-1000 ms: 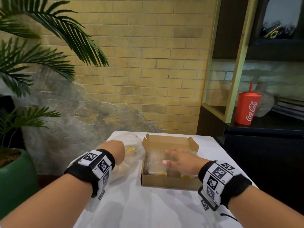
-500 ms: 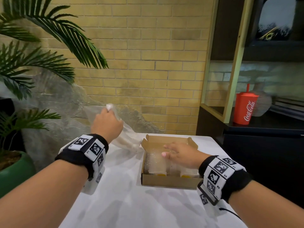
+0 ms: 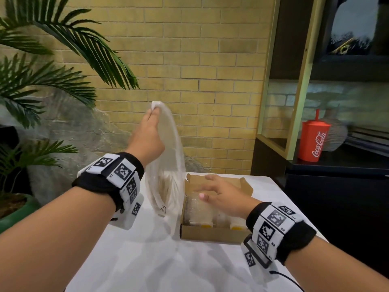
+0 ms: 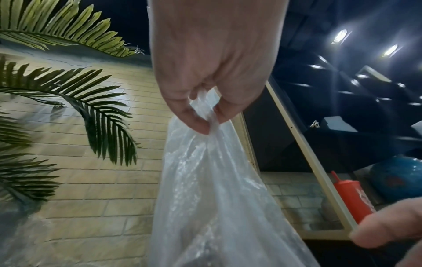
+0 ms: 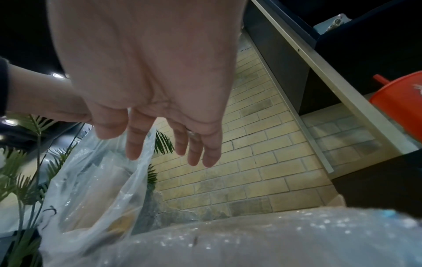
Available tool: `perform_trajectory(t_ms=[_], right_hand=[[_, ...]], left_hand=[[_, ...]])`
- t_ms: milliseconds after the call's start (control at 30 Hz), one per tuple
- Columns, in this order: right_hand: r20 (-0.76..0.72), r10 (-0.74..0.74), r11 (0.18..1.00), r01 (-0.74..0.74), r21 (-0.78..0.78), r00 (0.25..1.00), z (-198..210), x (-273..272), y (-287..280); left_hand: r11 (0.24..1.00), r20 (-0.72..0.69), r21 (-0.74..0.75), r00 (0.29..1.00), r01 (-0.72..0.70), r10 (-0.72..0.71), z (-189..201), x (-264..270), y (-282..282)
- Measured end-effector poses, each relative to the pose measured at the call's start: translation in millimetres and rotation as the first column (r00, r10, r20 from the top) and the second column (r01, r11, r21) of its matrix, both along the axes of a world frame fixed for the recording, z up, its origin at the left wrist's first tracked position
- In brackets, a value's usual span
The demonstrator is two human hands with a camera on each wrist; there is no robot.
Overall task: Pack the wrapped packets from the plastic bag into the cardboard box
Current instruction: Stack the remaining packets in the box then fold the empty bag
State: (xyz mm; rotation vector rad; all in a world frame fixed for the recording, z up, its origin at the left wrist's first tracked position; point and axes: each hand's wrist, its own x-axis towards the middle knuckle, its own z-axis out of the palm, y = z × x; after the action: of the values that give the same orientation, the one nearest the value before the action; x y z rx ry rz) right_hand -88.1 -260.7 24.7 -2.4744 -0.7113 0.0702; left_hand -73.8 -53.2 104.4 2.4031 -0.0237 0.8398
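Note:
My left hand pinches the top of a clear plastic bag and holds it up above the white table, just left of the box. The bag's bottom hangs at table height; pale contents show faintly through it. An open cardboard box sits on the table with bubble-wrapped packets lying inside. My right hand hovers over the box with fingers spread and relaxed, holding nothing.
A palm plant in a green pot stands at the left. A yellow brick wall runs behind the table. A dark shelf unit at the right holds a red Coca-Cola cup and a ribbed vase.
My left hand has lifted the plastic bag from the table up high beside the box. My right hand has stayed over the box, rising slightly off the packets.

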Motion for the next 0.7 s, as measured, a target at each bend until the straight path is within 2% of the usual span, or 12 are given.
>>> perform_trajectory(t_ms=[100,267,400,533,633,700], right_hand=[[-0.044,0.006,0.990,0.001,0.140,0.999,2,-4,11],[-0.105,-0.093,0.966,0.115,0.232,0.990,3,-5,27],[-0.031,-0.311,0.902,0.305,0.304,0.950,1,0,29],[-0.056,-0.411,0.843,0.403,0.356,0.910,-2,3,25],[-0.088,-0.455,0.819,0.455,0.348,0.886,-2,3,23],[-0.110,-0.473,0.803,0.479,0.355,0.874,-2,5,22]], left_hand=[[0.998,-0.002,0.008,0.998,0.060,-0.060,7,-4,-6],[0.988,0.029,0.086,0.991,0.130,-0.133,18,-5,-15],[0.991,0.094,0.070,0.989,0.109,-0.116,19,-5,-17],[0.997,0.142,-0.025,0.988,0.070,-0.066,15,-3,-20],[0.998,0.197,0.028,0.978,0.062,-0.067,13,-7,-28],[0.994,0.186,0.087,0.979,0.062,-0.077,13,-10,-34]])
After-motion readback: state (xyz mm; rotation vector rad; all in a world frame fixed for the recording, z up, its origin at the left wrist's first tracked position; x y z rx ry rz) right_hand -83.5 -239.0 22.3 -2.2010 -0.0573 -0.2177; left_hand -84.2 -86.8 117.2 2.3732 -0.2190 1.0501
